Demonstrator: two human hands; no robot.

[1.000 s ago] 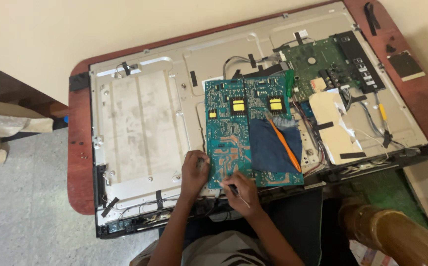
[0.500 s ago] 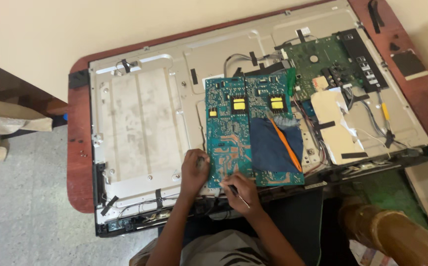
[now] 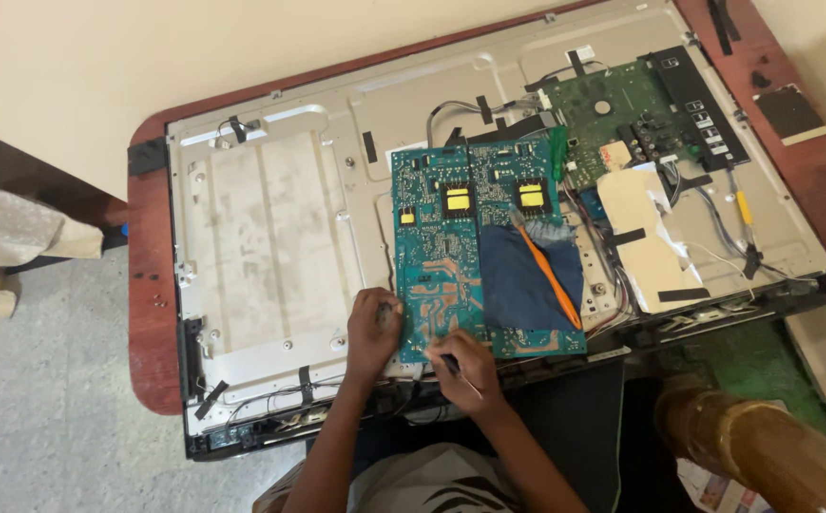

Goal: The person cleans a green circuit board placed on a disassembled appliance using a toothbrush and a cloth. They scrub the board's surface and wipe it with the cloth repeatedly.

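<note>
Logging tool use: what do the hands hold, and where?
Right hand pinches a thin dark tool near mid-shaft; left hand rests on the teal circuit board edge.

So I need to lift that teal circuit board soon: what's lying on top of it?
On the teal circuit board lie a dark blue cloth and an orange tool. The left hand and right hand rest on its near edge. The board surface under the cloth is hidden.

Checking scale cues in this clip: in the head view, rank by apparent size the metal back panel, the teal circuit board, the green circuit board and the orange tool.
Largest to smallest:
1. metal back panel
2. teal circuit board
3. green circuit board, though it lies farther from the camera, so this is unsure
4. orange tool
</note>
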